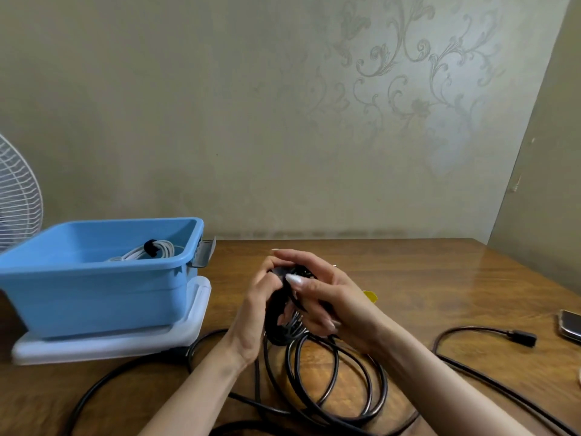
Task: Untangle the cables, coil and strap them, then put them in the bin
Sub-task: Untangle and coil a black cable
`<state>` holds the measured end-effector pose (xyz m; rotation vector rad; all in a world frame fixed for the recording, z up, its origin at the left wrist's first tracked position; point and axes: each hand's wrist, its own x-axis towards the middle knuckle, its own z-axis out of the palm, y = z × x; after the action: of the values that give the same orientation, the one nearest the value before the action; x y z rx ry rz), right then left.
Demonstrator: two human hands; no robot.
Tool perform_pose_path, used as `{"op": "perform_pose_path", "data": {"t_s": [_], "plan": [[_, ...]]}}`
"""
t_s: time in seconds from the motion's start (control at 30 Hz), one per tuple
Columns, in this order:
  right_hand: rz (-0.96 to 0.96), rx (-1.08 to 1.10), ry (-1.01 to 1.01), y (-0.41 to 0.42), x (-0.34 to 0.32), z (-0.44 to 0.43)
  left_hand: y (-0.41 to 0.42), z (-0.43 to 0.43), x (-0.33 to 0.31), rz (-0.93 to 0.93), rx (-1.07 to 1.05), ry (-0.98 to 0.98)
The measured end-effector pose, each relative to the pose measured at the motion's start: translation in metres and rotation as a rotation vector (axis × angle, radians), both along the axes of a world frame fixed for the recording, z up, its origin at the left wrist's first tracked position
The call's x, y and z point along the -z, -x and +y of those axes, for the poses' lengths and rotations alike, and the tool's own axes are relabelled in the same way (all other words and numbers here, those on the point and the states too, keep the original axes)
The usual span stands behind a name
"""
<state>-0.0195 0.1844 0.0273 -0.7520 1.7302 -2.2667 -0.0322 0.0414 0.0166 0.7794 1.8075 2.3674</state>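
White wire guard of one fan [17, 190] shows at the far left edge. Next to it stands one blue bin [94, 287] on the left part of the wooden table [424, 278]. It sits on one white lid [191, 332], and one grey metal clip [205, 253] sticks out at its right rim. Inside the bin lies one white cable [162, 248], coiled and bound by one black strap [150, 247].

Two bare hands meet at the middle of the table, just right of the bin. The left hand [259, 309] comes up from below with its palm turned inward and its fingers curled round the top of a black cable [275, 328]. That top is a bunch of gathered loops. The right hand [333, 305] faces it from the other side — thumb laid across the bunch, lower fingers curled round it, one finger stretched out over the top. Both hands grip the same bunch, so neither is free.

The loops hang from the hands down onto the table in front of the person, and several overlap. Further black runs trail off left and right — how many separate cables these make I cannot tell.

One small yellow thing [371, 296] peeks out behind the right wrist. Farther right lies one black plug [522, 337] on a cable end, and at the right edge one dark phone [570, 325].
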Motion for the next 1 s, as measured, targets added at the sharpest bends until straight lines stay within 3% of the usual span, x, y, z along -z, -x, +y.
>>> {"op": "perform_pose_path", "data": {"t_s": [0.3,0.5,0.57,0.67,0.73,0.87,1.0], "plan": [[0.113,0.206,0.040,-0.001,0.011,0.003,-0.001,0.006,0.001,-0.054,-0.045,0.007],[0.129,0.439,-0.014,-0.005,0.013,0.005,-0.003,0.008,0.006,0.126,-0.100,0.189],[0.283,0.618,-0.126,-0.009,0.013,0.004,-0.004,0.009,0.007,0.174,-0.117,0.231],[0.836,1.199,-0.495,-0.005,0.018,0.008,-0.008,0.013,0.008,0.220,-0.180,0.240],[1.080,1.450,-0.632,0.001,0.019,0.013,-0.012,0.016,0.007,0.255,-0.179,0.230],[1.364,1.518,-0.765,0.002,0.017,0.012,-0.020,0.021,0.004,0.229,-0.161,0.200],[1.488,1.462,-0.921,-0.001,0.019,0.008,-0.015,0.017,0.002,0.095,-0.200,0.138]]}}
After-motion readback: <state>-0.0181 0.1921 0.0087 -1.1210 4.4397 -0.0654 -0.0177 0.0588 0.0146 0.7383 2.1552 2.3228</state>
